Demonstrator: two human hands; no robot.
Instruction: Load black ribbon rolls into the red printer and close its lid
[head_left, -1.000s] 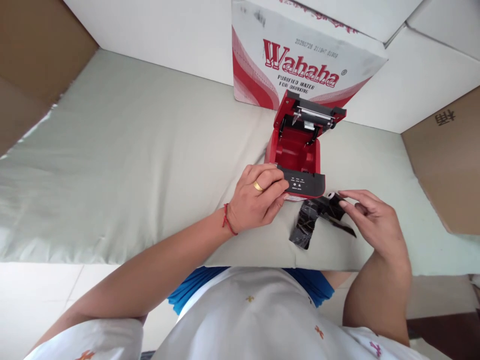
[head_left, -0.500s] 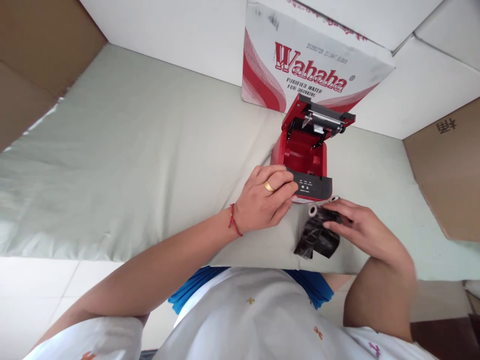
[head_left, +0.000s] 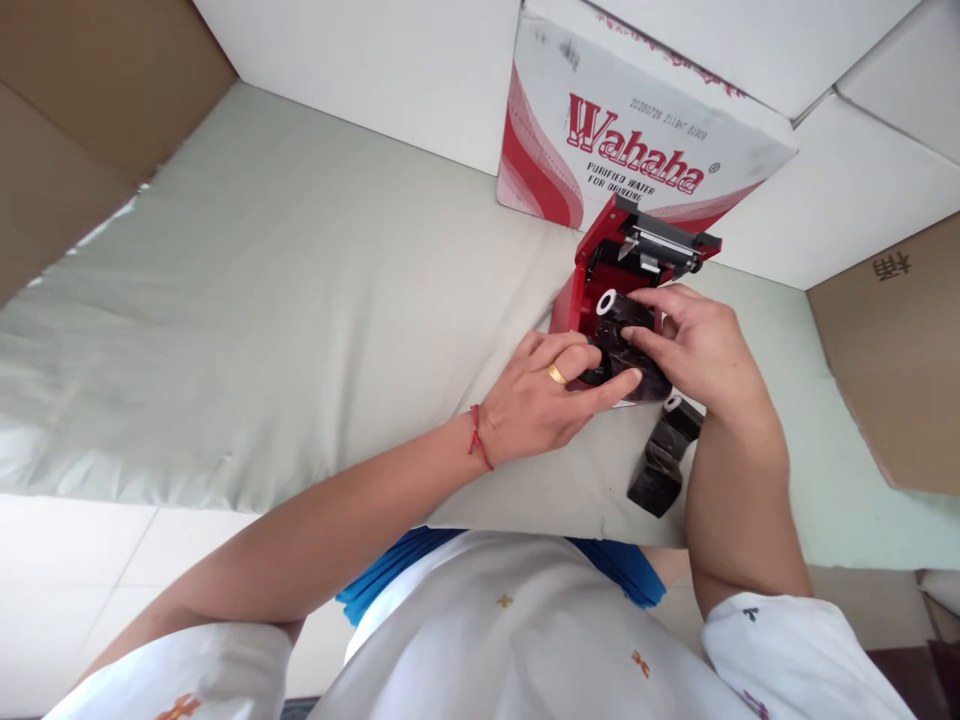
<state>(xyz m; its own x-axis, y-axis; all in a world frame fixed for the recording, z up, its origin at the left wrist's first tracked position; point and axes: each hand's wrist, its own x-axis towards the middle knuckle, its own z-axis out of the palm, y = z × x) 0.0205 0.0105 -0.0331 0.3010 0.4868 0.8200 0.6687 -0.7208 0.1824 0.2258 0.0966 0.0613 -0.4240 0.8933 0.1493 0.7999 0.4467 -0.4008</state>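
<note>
A red and black receipt printer (head_left: 566, 300) stands in front of me with its lid (head_left: 660, 235) raised. My right hand (head_left: 701, 345) pinches a black roll (head_left: 626, 308) with a white core, held at the mouth of the printer's open compartment. A loose black strip from that roll hangs over the dark front panel. My left hand (head_left: 551, 390) grips the printer's front left corner, its index finger stretched out against the strip. A second black roll (head_left: 664, 455) with a white core lies on the cloth below my right wrist. The compartment's inside is mostly hidden by the roll and my fingers.
A Wahaha water carton (head_left: 637, 130) stands right behind the printer. Pale green cloth (head_left: 300, 300) covers the work surface. White panels rise at the back, and brown cardboard stands at the left (head_left: 97, 120) and right (head_left: 885, 350).
My right hand has lifted one black roll from the cloth up to the printer's open compartment. The other roll stays on the cloth. My left index finger has stretched out onto the strip.
</note>
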